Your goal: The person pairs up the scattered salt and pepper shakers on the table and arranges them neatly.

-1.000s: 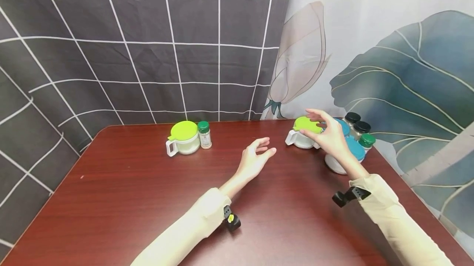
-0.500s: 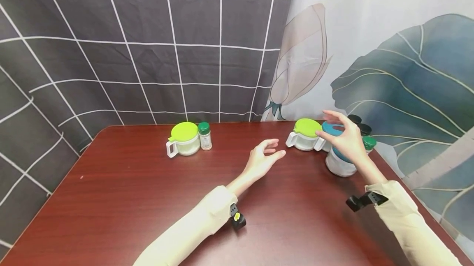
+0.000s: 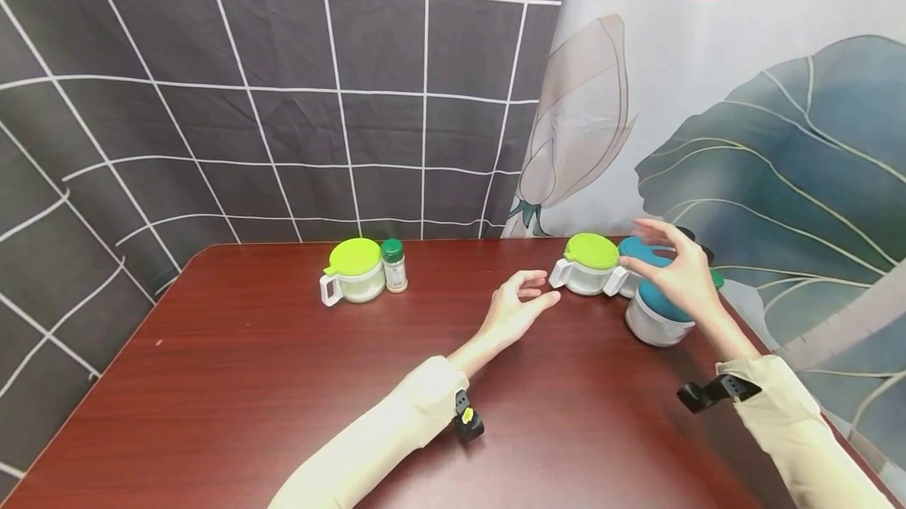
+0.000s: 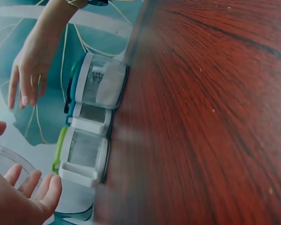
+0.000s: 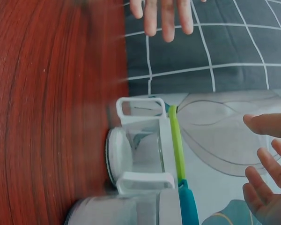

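Observation:
My left hand (image 3: 517,308) hovers over the table left of a seasoning jar with a green lid (image 3: 593,252), fingers relaxed and holding nothing. My right hand (image 3: 683,273) hangs above two blue-lidded jars, the back one (image 3: 640,249) and the front one (image 3: 660,320), its fingers loosely spread. In the left wrist view a gap shows between the right hand (image 4: 35,70) and the jar lids. Green-lidded jar (image 5: 147,145) and its white handle stand out in the right wrist view, apart from the right hand (image 5: 271,173). Black and green caps behind are mostly hidden by the right hand.
Another green-lidded jar (image 3: 356,269) and a shaker bottle with a green cap (image 3: 394,267) stand together at the back left of the red-brown table (image 3: 283,367). A grey grid curtain (image 3: 283,100) and a floral one (image 3: 708,116) hang behind.
My right hand has moved right, away from the green-lidded jar and over the blue-lidded ones. My left hand has drifted right towards the green-lidded jar. The jars stay in place.

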`<action>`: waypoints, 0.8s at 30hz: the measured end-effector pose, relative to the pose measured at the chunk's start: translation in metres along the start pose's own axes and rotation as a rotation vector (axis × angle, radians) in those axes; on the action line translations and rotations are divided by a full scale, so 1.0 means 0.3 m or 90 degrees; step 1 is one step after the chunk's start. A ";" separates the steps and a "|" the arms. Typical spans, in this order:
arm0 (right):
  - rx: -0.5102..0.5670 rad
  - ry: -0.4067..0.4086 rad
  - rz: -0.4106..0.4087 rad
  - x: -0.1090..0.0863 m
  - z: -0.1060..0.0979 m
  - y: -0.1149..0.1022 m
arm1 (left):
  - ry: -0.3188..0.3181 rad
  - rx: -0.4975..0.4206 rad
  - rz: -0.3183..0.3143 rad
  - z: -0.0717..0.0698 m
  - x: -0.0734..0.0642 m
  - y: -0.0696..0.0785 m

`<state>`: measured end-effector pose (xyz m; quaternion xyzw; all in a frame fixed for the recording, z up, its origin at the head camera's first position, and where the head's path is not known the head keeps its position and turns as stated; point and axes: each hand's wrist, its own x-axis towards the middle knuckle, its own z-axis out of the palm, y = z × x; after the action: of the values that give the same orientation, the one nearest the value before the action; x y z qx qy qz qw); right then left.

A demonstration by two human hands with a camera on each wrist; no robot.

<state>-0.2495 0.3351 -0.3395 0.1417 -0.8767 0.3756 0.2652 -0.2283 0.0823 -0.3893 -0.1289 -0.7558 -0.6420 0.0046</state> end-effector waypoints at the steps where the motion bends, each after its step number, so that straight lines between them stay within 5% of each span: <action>1: 0.000 0.000 0.002 0.000 -0.003 0.005 | 0.002 -0.001 0.001 0.005 0.002 -0.002; 24: -0.050 0.025 0.068 -0.008 -0.073 0.094 | -0.012 -0.029 0.004 0.121 0.030 -0.012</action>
<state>-0.2523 0.3705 -0.3447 0.0773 -0.8917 0.3574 0.2670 -0.2319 0.1187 -0.3977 -0.1374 -0.7405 -0.6578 -0.0039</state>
